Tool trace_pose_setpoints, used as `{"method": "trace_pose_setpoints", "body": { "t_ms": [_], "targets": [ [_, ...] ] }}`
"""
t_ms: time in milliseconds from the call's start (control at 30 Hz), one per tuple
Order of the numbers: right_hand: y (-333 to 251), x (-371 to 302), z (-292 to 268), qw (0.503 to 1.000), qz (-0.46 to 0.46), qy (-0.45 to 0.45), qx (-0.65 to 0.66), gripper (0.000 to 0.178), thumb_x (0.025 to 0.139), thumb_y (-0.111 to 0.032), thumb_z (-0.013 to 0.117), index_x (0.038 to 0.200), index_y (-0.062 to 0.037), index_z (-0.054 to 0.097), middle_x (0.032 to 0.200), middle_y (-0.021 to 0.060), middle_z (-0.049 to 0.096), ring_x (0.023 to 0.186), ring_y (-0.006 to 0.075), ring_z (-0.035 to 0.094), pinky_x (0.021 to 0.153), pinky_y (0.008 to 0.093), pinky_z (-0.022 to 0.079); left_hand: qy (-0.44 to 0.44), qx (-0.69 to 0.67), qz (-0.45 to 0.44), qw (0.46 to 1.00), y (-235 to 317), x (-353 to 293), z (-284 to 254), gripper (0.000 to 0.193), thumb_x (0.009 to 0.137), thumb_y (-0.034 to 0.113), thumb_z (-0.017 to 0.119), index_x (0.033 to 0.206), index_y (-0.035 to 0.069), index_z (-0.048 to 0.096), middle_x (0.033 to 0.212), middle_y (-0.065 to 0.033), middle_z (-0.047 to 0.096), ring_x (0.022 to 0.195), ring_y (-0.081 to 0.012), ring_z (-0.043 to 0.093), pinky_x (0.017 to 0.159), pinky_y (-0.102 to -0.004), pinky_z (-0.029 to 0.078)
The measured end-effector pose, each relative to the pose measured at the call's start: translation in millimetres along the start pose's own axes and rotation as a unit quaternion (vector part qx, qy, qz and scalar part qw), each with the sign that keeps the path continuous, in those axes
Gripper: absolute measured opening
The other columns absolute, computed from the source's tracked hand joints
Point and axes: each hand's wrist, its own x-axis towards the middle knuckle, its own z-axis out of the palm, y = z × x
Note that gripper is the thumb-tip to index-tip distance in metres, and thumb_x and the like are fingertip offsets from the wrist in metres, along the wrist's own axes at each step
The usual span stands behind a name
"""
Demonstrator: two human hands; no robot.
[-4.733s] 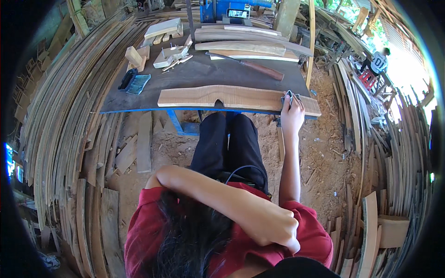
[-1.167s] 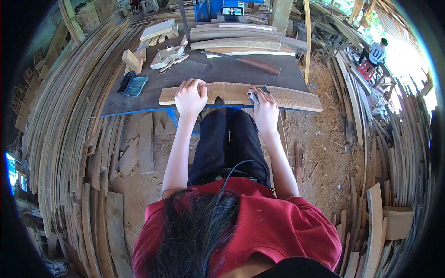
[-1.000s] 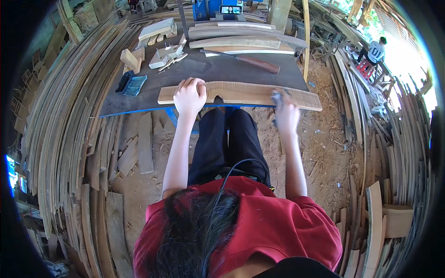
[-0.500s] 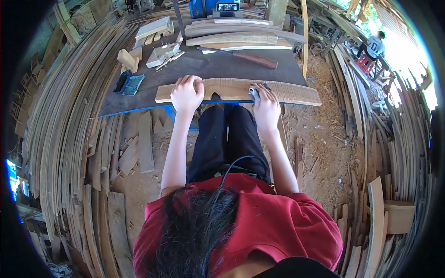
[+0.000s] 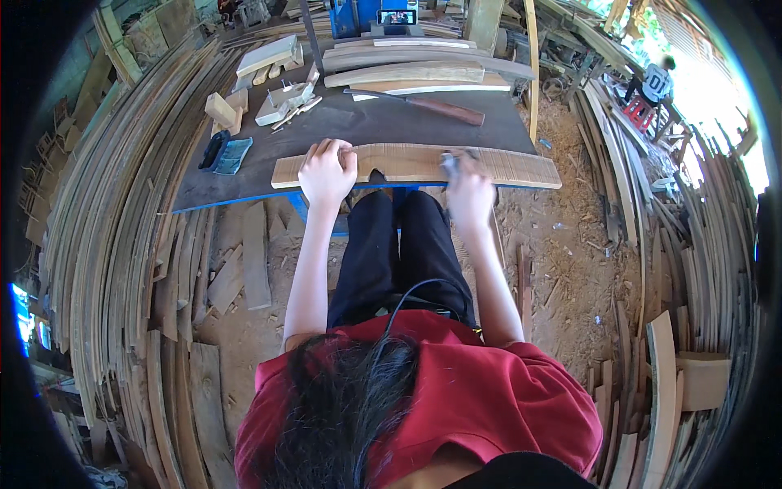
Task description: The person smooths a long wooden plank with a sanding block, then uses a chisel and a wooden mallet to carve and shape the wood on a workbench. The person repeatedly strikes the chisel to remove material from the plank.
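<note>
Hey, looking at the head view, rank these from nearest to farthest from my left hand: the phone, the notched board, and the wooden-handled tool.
1. Board: nearest, right under your left hand and touching it.
2. Tool: beyond the board, ahead and to the right.
3. Phone: farthest, ahead, past the stacked boards.

A notched wooden board [image 5: 407,161] lies along the near edge of a dark table [image 5: 407,129]. The person's left hand [image 5: 327,175] curls over the board's left part; the right hand [image 5: 472,191], motion-blurred, holds a folded grey sheet [image 5: 449,165] at the board, right of its notch. Left of the board and beyond it sit a dark block [image 5: 215,150] and a blue sheet [image 5: 234,155]. Straight beyond the board lies a wooden-handled tool [image 5: 448,109], with curved planks [image 5: 415,74] behind. Far right of the board, a person [image 5: 655,85] sits on a red stool [image 5: 639,116].
</note>
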Motion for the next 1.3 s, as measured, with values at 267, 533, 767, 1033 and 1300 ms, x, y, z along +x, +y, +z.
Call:
{"method": "trace_pose_setpoints", "body": {
  "t_ms": [267,533,767,1033,1300],
  "targets": [
    [62,6,-30,0.993,0.033,-0.001,-0.113,0.021,0.086,-0.020,0.055,0.091,-0.0014,0.063,0.081,0.0167,0.065,0.068,0.0322,0.064,0.058,0.0411,0.053,0.012,-0.003,0.004,1.000,-2,-1,-1,0.011,0.075,0.016,0.054,0.076,0.016,0.065,0.079,0.0004,0.065,0.075,-0.0212,0.062,0.064,-0.0373,0.051],
    [50,19,-22,0.990,0.076,-0.045,-0.110,0.020,0.085,-0.023,0.056,0.093,-0.0049,0.063,0.081,0.0151,0.066,0.073,0.0322,0.065,0.063,0.0420,0.053,0.022,0.003,-0.002,1.000,-1,-2,0,0.010,0.075,0.018,0.054,0.076,0.017,0.065,0.078,0.0007,0.064,0.075,-0.0212,0.062,0.063,-0.0370,0.050],
    [-24,2,34,0.992,-0.080,-0.049,0.088,0.025,0.088,-0.026,0.053,0.102,-0.0073,0.061,0.092,0.0178,0.064,0.079,0.0349,0.064,0.068,0.0439,0.052,0.036,0.002,0.022,0.999,1,1,1,0.008,0.072,0.016,0.055,0.072,0.016,0.063,0.075,0.0004,0.063,0.072,-0.0208,0.061,0.061,-0.0357,0.050],
    [87,32,-49,0.981,0.158,-0.041,-0.106,0.031,0.090,-0.033,0.047,0.091,-0.0063,0.062,0.079,0.0204,0.065,0.070,0.0382,0.064,0.061,0.0478,0.052,0.020,-0.004,-0.001,1.000,-1,-3,2,0.011,0.074,0.019,0.054,0.075,0.017,0.065,0.078,0.0013,0.064,0.075,-0.0204,0.062,0.063,-0.0369,0.050],
    [-44,22,30,0.993,-0.032,-0.098,0.059,0.031,0.090,-0.031,0.048,0.091,-0.0033,0.061,0.082,0.0165,0.064,0.076,0.0325,0.064,0.067,0.0432,0.051,0.057,0.012,0.017,0.998,-1,0,4,0.008,0.070,0.015,0.055,0.068,0.015,0.063,0.072,0.0000,0.062,0.069,-0.0205,0.061,0.059,-0.0355,0.051]
  ]
}}
